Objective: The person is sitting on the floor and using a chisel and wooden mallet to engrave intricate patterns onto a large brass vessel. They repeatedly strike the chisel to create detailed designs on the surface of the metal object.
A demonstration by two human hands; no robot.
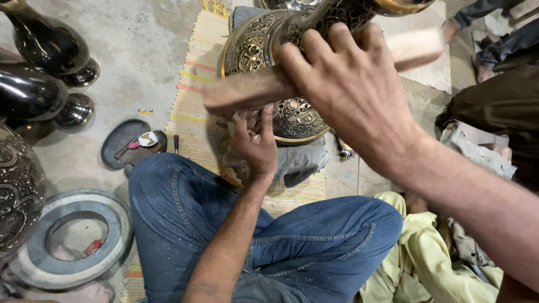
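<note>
An engraved brass vase (pixel 264 42) with dark ornate patterning lies tilted over my crossed legs in blue jeans. My right hand (pixel 351 92) is closed around a long wooden tool (pixel 252 90), blurred by motion, held across the vase's body. My left hand (pixel 255 140) sits below, fingers curled against the vase's round engraved base (pixel 300 120), pressing a grey cloth (pixel 297 163) there.
Dark polished vases (pixel 45 39) stand at the left on the concrete floor, with a grey ring (pixel 73 238) and a dark tray (pixel 126 143) of small tools. A striped mat (pixel 193 106) lies beneath. Yellow cloth (pixel 421 264) is at lower right. Another person's legs (pixel 499 39) sit at upper right.
</note>
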